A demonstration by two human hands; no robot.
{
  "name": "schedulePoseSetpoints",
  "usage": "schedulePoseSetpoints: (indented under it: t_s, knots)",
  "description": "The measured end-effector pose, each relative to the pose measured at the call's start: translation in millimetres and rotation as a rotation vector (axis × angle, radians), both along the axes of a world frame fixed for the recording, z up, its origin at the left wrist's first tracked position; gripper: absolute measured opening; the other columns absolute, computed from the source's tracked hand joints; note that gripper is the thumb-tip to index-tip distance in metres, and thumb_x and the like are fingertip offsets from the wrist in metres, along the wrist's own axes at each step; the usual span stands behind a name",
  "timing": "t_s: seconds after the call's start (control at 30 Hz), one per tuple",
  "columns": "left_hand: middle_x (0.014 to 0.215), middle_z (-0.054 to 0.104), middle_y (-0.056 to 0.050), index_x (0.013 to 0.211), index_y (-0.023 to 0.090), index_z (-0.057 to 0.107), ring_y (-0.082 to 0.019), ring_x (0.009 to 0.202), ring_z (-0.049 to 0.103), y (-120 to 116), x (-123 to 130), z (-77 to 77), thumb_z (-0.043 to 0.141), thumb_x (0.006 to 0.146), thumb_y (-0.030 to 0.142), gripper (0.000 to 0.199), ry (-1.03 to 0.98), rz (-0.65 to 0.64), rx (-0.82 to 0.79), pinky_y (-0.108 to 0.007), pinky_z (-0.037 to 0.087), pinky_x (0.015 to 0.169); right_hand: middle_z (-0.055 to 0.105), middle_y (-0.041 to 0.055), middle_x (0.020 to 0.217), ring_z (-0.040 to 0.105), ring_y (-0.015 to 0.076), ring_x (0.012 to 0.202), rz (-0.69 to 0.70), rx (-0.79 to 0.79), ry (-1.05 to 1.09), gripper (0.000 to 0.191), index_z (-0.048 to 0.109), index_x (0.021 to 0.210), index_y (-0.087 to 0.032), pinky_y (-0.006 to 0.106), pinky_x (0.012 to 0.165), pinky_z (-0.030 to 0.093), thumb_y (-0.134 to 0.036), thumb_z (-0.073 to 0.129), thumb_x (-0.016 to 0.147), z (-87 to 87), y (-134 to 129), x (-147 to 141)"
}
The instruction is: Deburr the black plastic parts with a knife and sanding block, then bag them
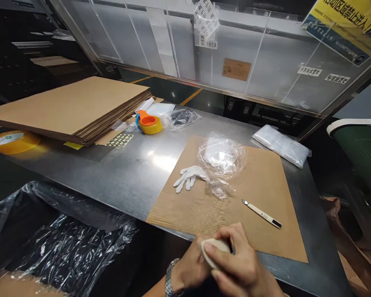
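Observation:
Near the table's front edge, a small pale cream piece (217,246) with a rounded edge is held between my two hands; its exact kind cannot be made out. My right hand (241,262) grips it, with the thumb pressed on its face. Closed against its left side is my left hand (194,264), its fingers partly hidden. Beyond them lies a cardboard sheet (256,173). On that sheet rest a white-handled knife (261,213) marked A26, a white glove (190,176) and a crumpled clear plastic bag (222,154).
A stack of flat cardboard (71,103) occupies the metal table's left side. Around it are a yellow tape roll (14,140) and an orange tape dispenser (149,121). A packet of clear bags (281,144) lies at right. A black plastic liner (64,235) is below left.

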State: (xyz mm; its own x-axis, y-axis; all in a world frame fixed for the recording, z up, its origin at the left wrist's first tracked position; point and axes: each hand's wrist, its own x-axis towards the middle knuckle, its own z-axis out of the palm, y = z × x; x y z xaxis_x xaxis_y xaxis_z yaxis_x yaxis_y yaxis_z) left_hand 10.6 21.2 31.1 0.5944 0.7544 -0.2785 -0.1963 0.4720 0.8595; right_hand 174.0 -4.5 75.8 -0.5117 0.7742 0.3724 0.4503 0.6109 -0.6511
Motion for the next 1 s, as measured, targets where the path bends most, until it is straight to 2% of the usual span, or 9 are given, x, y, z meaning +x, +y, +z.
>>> schedulePoseSetpoints:
  t_s: [0.1,0.2,0.3,0.37,0.47,0.53,0.7,0.87,1.0]
  knots:
    - [0.065,0.056,-0.001,0.068,0.013,0.063,-0.017,0.065,0.047,1,2,-5.0,0.063,0.056,0.010,0.012,-0.102,-0.039,-0.030,-0.027,0.035,0.063,0.044,0.0085,0.107,0.045,0.0204,0.095,-0.146,-0.077,0.122,0.052,0.039,0.133,-0.026,0.038,0.079,0.044,-0.014,0.047,0.083,-10.2,-1,-2]
    - [0.086,0.065,-0.004,0.091,0.017,0.066,-0.022,0.084,0.057,1,6,-8.5,0.059,0.064,0.018,0.028,-0.365,0.045,-0.216,-0.032,0.039,0.081,0.043,0.0085,0.110,0.046,0.0212,0.102,-0.282,-0.125,0.308,0.047,0.038,0.134,-0.028,0.040,0.084,0.044,-0.022,0.045,0.088,-30.9,-4,-8]
    - [0.122,0.056,-0.002,0.118,0.031,0.052,-0.025,0.110,0.051,5,9,-9.3,0.057,0.071,0.026,0.048,-0.616,0.124,-0.440,-0.040,0.032,0.096,0.044,0.0089,0.109,0.048,0.0220,0.104,-0.287,-0.140,0.393,0.044,0.036,0.135,-0.028,0.040,0.085,0.044,-0.029,0.040,0.091,-52.9,-12,-17]
    - [0.131,0.049,-0.003,0.124,0.035,0.044,-0.027,0.118,0.046,9,7,-9.8,0.057,0.074,0.030,0.052,-0.698,0.129,-0.551,-0.046,0.028,0.100,0.045,0.0092,0.108,0.050,0.0219,0.101,-0.236,-0.144,0.383,0.045,0.035,0.135,-0.028,0.039,0.082,0.046,-0.032,0.039,0.091,-66.3,-22,-18]
    - [0.119,0.057,-0.008,0.124,0.032,0.044,-0.029,0.117,0.047,16,0,-13.9,0.053,0.080,0.036,0.046,-0.680,0.174,-0.654,-0.053,0.032,0.095,0.049,0.0087,0.101,0.054,0.0203,0.090,-0.153,-0.139,0.319,0.044,0.039,0.133,-0.028,0.035,0.072,0.050,-0.037,0.041,0.090,-82.2,-37,-9]
    - [0.098,0.065,-0.008,0.116,0.026,0.051,-0.025,0.102,0.058,18,-3,-18.5,0.049,0.083,0.043,0.037,-0.603,0.237,-0.690,-0.049,0.042,0.087,0.050,0.0084,0.099,0.054,0.0198,0.086,-0.191,-0.127,0.264,0.042,0.044,0.130,-0.028,0.033,0.068,0.050,-0.037,0.042,0.089,-85.8,-42,0]
    - [0.063,0.062,-0.008,0.083,0.005,0.062,-0.014,0.051,0.059,11,4,-23.7,0.036,0.078,0.065,0.065,-0.412,0.118,-0.787,-0.026,0.049,0.051,0.045,0.0113,0.111,0.048,0.0234,0.100,-0.430,-0.050,0.090,0.048,0.040,0.132,-0.027,0.040,0.078,0.048,-0.016,0.045,0.086,-60.7,-23,2]
    - [0.055,0.061,-0.004,0.085,0.011,0.063,-0.012,0.039,0.055,-4,8,-24.8,0.039,0.082,0.057,0.052,-0.394,0.047,-0.845,-0.021,0.041,0.038,0.046,0.0127,0.114,0.046,0.0235,0.102,-0.110,0.020,-0.095,0.054,0.037,0.134,-0.022,0.042,0.080,0.047,-0.008,0.043,0.083,-38.5,4,-8]
    - [0.049,0.060,-0.010,0.072,0.003,0.063,-0.015,0.036,0.056,-11,0,-32.1,0.030,0.082,0.060,0.067,-0.296,-0.062,-0.900,-0.023,0.040,0.035,0.046,0.0123,0.113,0.047,0.0217,0.099,-0.108,0.035,-0.110,0.057,0.034,0.135,-0.023,0.043,0.081,0.045,-0.003,0.040,0.082,-42.2,3,3]
